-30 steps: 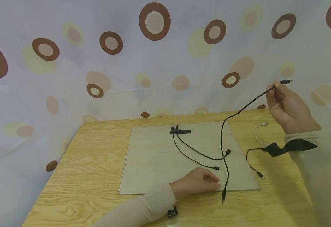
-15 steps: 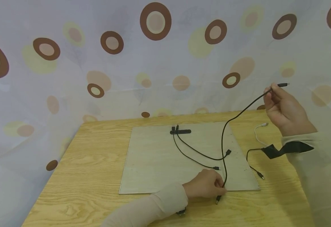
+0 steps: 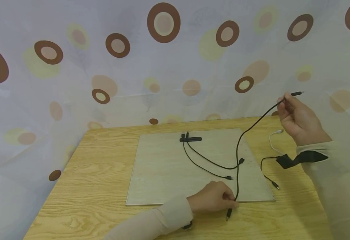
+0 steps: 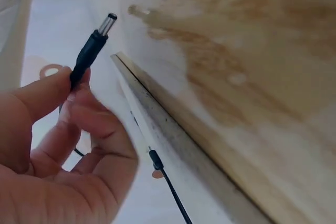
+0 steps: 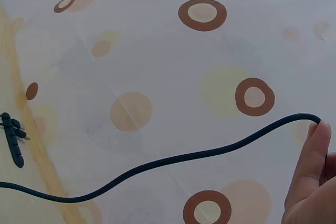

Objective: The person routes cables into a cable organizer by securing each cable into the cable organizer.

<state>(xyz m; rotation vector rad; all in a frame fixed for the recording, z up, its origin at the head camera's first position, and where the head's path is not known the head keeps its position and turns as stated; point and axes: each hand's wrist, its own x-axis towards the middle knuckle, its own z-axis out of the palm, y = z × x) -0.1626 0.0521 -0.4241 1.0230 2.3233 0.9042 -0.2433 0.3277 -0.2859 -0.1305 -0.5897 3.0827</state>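
Observation:
A black cable (image 3: pixel 238 150) runs between my two hands. Up at the right, my right hand (image 3: pixel 301 121) pinches it just behind one plug (image 3: pixel 296 93), well above the table. My left hand (image 3: pixel 214 198), low over the board's front edge, pinches the other end between thumb and fingers. Out of that grip pokes a round metal-tipped barrel plug (image 4: pixel 107 24) in the left wrist view. In the right wrist view the cable (image 5: pixel 199 155) bows from the fingertips toward the left.
A pale board (image 3: pixel 162 166) lies on the wooden table (image 3: pixel 81 173). On it, a black cable clip (image 3: pixel 194 139) holds two short black cables (image 3: pixel 211 160). To the right lie a white cable (image 3: pixel 271 140) and a short black cable (image 3: pixel 262 166). Behind hangs a patterned curtain (image 3: pixel 132 76).
My left hand has moved right and taken hold of the cable's lower end, which hung free before. My right hand has come slightly down and left with the upper end.

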